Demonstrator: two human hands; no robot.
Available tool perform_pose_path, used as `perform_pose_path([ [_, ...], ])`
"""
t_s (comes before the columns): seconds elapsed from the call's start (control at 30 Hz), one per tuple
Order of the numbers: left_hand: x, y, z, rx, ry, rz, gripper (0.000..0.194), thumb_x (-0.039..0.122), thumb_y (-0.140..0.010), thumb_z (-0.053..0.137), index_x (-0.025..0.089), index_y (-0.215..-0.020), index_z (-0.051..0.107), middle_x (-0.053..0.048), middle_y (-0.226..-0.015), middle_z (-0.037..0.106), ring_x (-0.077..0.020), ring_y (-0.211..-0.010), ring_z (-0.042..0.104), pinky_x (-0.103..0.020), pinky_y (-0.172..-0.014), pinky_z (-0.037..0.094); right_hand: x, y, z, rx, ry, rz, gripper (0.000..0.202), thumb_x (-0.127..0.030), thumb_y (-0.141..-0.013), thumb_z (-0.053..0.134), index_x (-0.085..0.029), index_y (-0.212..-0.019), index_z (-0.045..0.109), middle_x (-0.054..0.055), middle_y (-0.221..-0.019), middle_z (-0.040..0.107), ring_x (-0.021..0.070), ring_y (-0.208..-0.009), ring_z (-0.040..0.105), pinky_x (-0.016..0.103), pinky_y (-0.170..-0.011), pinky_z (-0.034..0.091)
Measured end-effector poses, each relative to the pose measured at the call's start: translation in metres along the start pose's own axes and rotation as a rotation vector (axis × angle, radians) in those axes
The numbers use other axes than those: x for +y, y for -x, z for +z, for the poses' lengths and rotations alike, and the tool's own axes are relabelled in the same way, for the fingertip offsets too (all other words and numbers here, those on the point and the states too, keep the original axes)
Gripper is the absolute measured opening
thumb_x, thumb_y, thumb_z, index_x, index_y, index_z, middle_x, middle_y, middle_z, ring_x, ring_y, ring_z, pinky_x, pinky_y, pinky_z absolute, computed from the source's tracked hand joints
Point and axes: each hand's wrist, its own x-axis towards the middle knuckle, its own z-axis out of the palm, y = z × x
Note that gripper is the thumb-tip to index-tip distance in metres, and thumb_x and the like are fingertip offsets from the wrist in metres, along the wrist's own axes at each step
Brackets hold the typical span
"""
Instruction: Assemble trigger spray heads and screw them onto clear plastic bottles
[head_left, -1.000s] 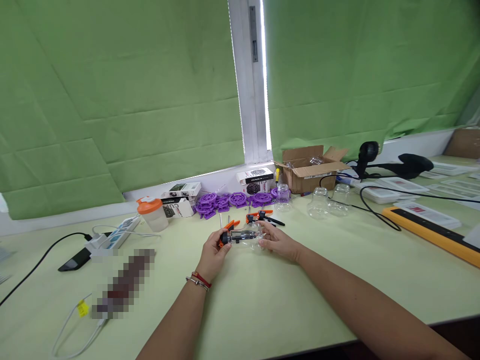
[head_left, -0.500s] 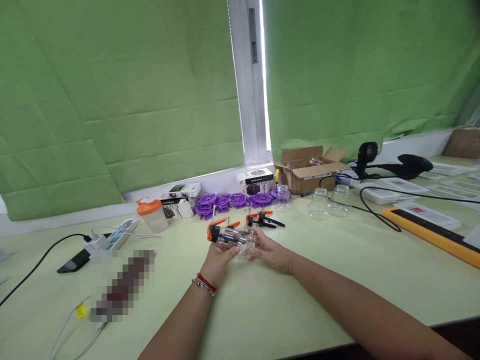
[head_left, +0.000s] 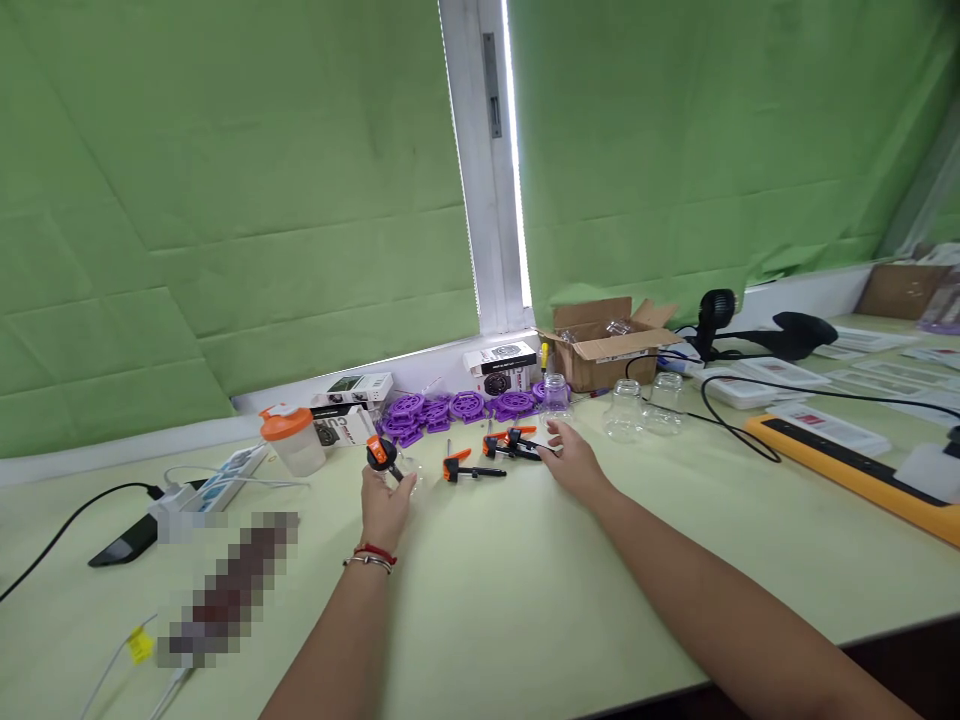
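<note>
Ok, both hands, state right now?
Left hand: holding clear rounded bottle with orange-black top.
Right hand: at orange-black stemmed part; grip can't be told.

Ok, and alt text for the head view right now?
A person's left hand holds a clear bottle with an orange-and-black top over a pale green table; the right hand is beside, perhaps touching, three orange-and-black parts. Purple pieces and clear vessels sit behind.

An orange-lidded cup (head_left: 294, 440) stands near a power strip (head_left: 231, 477), before green cloth (head_left: 247, 190).
</note>
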Motion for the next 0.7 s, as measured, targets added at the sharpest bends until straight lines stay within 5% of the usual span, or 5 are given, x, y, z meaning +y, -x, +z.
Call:
perform_pose_path([
  [0.13, -0.01, -0.006, 0.002, -0.054, -0.169, 0.009, 0.051, 0.037, -0.066, 0.067, 0.016, -0.108, 0.045, -0.012, -0.103, 0.059, -0.026, -0.095, 0.058, -0.039, -0.079, 0.045, 0.01, -0.011, -0.011, 0.121, 0.155, 0.005, 0.041, -0.027, -0.073, 0.055, -0.021, -0.113, 0.051, 0.01, -0.114, 0.051, 0.0223, -0.089, 0.053, 0.039, -0.082, 0.042],
  [0.27, -0.019, -0.01, 0.004, -0.141, -0.208, 0.004, 0.058, 0.041, -0.073, 0.061, 0.018, -0.121, 0.037, -0.017, -0.125, 0.051, -0.0297, -0.119, 0.047, -0.042, -0.092, 0.04, 0.015, -0.019, -0.029, 0.356, 0.31, 0.006, 0.032, -0.026, -0.073, 0.05, -0.017, -0.104, 0.051, 0.012, -0.105, 0.051, 0.0241, -0.089, 0.051, 0.038, -0.079, 0.042],
  [0.47, -0.029, -0.019, 0.004, -0.171, -0.252, -0.071, 0.055, 0.039, -0.076, 0.06, 0.021, -0.124, 0.041, -0.015, -0.132, 0.049, -0.0313, -0.124, 0.044, -0.044, -0.101, 0.034, 0.042, -0.034, -0.06, 0.744, 0.414, 0.068, 0.053, -0.032, -0.063, 0.061, -0.013, -0.109, 0.042, 0.016, -0.111, 0.048, 0.0323, -0.107, 0.042, 0.045, -0.092, 0.033],
  [0.7, -0.026, -0.023, 0.009, -0.169, -0.286, -0.078, 0.057, 0.037, -0.078, 0.058, 0.009, -0.125, 0.042, -0.024, -0.137, 0.041, -0.0354, -0.13, 0.035, -0.048, -0.105, 0.028, 0.057, -0.037, -0.069, 0.596, 0.487, 0.352, 0.077, -0.046, -0.058, 0.07, -0.013, -0.119, 0.039, 0.02, -0.121, 0.047, 0.0364, -0.111, 0.044, 0.044, -0.093, 0.035],
])
